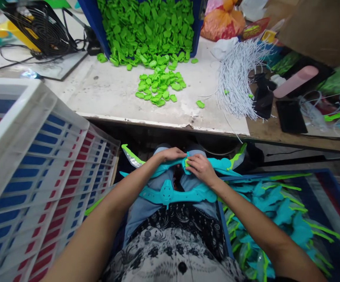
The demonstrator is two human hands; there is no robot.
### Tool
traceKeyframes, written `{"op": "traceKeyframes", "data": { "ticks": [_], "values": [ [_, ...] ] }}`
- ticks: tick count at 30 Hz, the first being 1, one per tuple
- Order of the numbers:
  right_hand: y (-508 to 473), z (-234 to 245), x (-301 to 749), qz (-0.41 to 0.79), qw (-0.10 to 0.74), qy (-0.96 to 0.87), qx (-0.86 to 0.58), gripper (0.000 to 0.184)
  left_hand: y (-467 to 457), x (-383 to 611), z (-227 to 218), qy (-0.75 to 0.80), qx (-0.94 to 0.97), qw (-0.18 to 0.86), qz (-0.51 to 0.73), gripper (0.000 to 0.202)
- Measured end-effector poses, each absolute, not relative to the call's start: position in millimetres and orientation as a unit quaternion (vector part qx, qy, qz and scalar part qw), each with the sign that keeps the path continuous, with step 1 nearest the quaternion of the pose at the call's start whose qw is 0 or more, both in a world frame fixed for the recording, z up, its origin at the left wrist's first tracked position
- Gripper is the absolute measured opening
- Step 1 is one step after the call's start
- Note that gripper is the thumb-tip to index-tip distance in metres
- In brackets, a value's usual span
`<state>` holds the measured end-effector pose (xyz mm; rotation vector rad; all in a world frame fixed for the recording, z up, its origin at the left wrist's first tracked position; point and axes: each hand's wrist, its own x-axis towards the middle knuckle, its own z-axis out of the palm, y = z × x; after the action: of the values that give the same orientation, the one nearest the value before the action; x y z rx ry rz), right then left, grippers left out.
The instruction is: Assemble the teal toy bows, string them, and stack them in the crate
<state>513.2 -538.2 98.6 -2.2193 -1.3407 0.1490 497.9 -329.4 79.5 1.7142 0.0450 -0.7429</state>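
Note:
Across my knees lies a turquoise plastic toy bow [218, 163] with green and silver tips. My left hand [173, 154] is closed on it just left of its middle. My right hand [200, 167] has its fingers bent over the bow's middle, pressing at a small green plastic piece [187, 162] there. The fingers partly cover that piece, so how it sits is hard to see. Nearer my body, a second turquoise bow [167, 193] rests on my lap with its round, holed centre facing up.
Ahead on the worktable [99, 96] stand a blue bin [106, 43] of green pieces, a small pile of them [160, 84], white ties [237, 78] and a black fan [42, 29]. A white crate [37, 102] is at left; a blue crate [328, 180] with turquoise bows is at right.

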Motion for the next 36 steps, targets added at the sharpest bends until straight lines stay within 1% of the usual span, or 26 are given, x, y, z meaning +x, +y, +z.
{"op": "traceKeyframes", "data": {
  "ticks": [2,4,6,8,9,13,15,19,22,24,28,29,34,36],
  "values": [
    [-538.0,99.4,510.2,0.059,0.278,-0.477,-0.832,0.021,-328.3,497.2,79.7,-0.014,0.730,0.603,-0.322,0.054],
    [-537.9,98.4,507.8,0.067,0.294,-0.433,-0.850,0.025,-328.1,497.6,79.6,-0.038,0.738,0.595,-0.316,0.053],
    [-537.1,96.4,507.9,0.084,0.301,-0.374,-0.873,0.039,-329.2,498.7,79.8,-0.044,0.761,0.570,-0.305,0.054],
    [-535.7,95.3,510.6,0.111,0.283,-0.340,-0.890,0.053,-331.1,499.8,80.6,-0.040,0.785,0.542,-0.297,0.055],
    [-535.1,95.5,512.4,0.126,0.267,-0.338,-0.894,0.056,-332.1,500.3,81.1,-0.039,0.793,0.531,-0.297,0.056],
    [-535.3,101.9,518.6,0.158,0.210,-0.384,-0.885,0.056,-335.0,501.1,81.6,-0.040,0.803,0.515,-0.296,0.061],
    [-538.1,105.2,519.7,0.153,0.191,-0.415,-0.876,0.053,-335.3,500.9,80.5,-0.036,0.804,0.515,-0.294,0.061],
    [-545.3,105.9,520.2,0.123,0.188,-0.462,-0.858,0.038,-334.0,500.4,78.8,-0.034,0.792,0.528,-0.304,0.058],
    [-545.8,104.4,521.1,0.122,0.199,-0.459,-0.857,0.033,-332.9,501.0,80.3,-0.043,0.788,0.532,-0.307,0.058],
    [-542.7,104.0,521.9,0.132,0.204,-0.437,-0.866,0.036,-332.9,502.4,81.8,-0.048,0.794,0.523,-0.306,0.057],
    [-533.5,103.8,523.7,0.161,0.199,-0.389,-0.885,0.058,-335.4,505.5,82.5,-0.039,0.801,0.510,-0.312,0.057],
    [-531.5,103.4,523.9,0.166,0.197,-0.382,-0.888,0.061,-336.2,505.8,82.1,-0.036,0.799,0.515,-0.309,0.056],
    [-529.0,96.8,519.5,0.145,0.208,-0.377,-0.891,0.059,-338.9,503.3,80.7,-0.021,0.807,0.522,-0.275,0.046],
    [-530.8,94.4,516.8,0.136,0.215,-0.376,-0.891,0.062,-338.5,502.0,80.3,-0.014,0.810,0.518,-0.274,0.044]
  ]
}}
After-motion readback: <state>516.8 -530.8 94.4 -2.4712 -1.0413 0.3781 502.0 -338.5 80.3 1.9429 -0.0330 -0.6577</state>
